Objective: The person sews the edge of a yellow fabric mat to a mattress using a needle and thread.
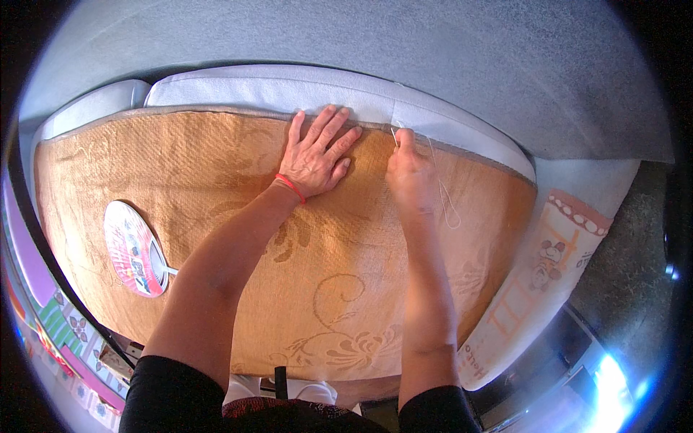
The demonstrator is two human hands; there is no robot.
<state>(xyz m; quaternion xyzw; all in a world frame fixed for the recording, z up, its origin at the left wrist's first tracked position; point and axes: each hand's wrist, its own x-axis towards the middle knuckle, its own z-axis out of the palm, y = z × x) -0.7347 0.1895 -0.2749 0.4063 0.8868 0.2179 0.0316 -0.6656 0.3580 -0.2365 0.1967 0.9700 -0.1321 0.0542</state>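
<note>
A golden-brown woven mat (pixel 335 243) with a floral pattern covers the sofa seat before me. My left hand (pixel 319 154) lies flat on it, fingers spread, with the fingertips at the bound grey-brown edge (pixel 238 112). It holds nothing; a red cord bracelet (pixel 291 187) circles the wrist. To its right, the fingers of my right hand (pixel 410 168) pinch a thin, pale needle (pixel 394 137) against that same edge. White thread (pixel 445 197) hangs in a loose loop beside this hand. The right hand is slightly blurred, and its fingers hide part of the needle.
Pale sofa back cushions (pixel 270 89) run behind the mat, against a grey wall (pixel 346 38). A round hand fan (pixel 135 249) with printed writing rests at the left. Over the right armrest lies a cartoon-print towel (pixel 528 292). Dark floor (pixel 612 276) shows beyond it.
</note>
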